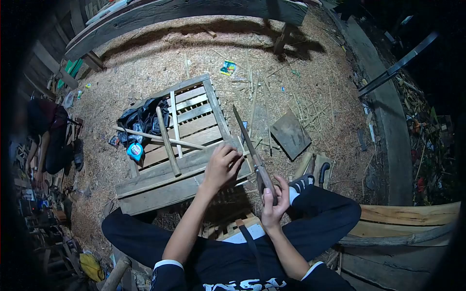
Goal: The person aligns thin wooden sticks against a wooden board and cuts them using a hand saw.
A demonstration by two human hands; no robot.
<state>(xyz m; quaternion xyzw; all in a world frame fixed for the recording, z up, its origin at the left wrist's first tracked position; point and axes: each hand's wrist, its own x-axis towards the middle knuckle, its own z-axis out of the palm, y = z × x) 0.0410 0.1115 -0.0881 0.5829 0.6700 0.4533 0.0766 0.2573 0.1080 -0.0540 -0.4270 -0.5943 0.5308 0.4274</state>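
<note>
The slatted frame point(170, 194) sits on the shavings-strewn ground point(310, 77) in front of the person, its near edge running between the two bent legs point(318, 208). Room for moving lies over the ground past the frame's right edge, as far as a square board point(290, 135); a heavy beam point(184, 17) bounds the far side. Toward the frame's left edge, a dark bag point(144, 118), a tape measure point(135, 152) and several sticks point(167, 140) take up the surface, one thick stick slanting down to the near plank.

The saw point(253, 154) is in the right hand point(273, 208), whose grip is folded loosely around the handle, thumb toward the person. The blade extends forward out of that grip, passing just beside the frame's right edge near its near-right corner. The left hand point(222, 165) is at that corner, left of the blade and apart from it, with fingers bent; whether its grip holds anything cannot be told.

The saw's tip points away from the person and a little to the left. Its long axis runs from the right hand toward the far side, roughly in line with the frame's right edge.
</note>
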